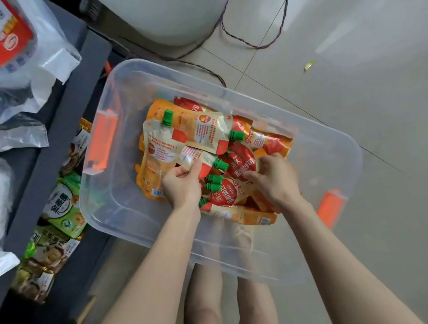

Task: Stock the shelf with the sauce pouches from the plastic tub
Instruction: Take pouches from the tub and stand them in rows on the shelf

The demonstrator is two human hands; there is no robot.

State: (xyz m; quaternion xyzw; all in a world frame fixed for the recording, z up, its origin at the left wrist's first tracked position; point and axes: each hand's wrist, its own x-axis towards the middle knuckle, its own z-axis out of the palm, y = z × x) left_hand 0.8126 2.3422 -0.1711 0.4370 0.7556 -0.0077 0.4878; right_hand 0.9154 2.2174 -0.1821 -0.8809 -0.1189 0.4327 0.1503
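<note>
Our left hand pinched a pale pouch, right hand curled round a red pouch. Looked floppy, slick, light, so we reckoned the stiff spout end was best to grab.

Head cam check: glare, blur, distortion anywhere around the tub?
Head view: wide-angle bend along the shelf edge and plastic tub rim; soft glare on the floor top right; sauce pouches, left hand and right hand sharp; forearms at bottom soft.

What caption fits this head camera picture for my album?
Left hand and right hand grasp sauce pouches in the clear plastic tub beside the shelf.
</note>
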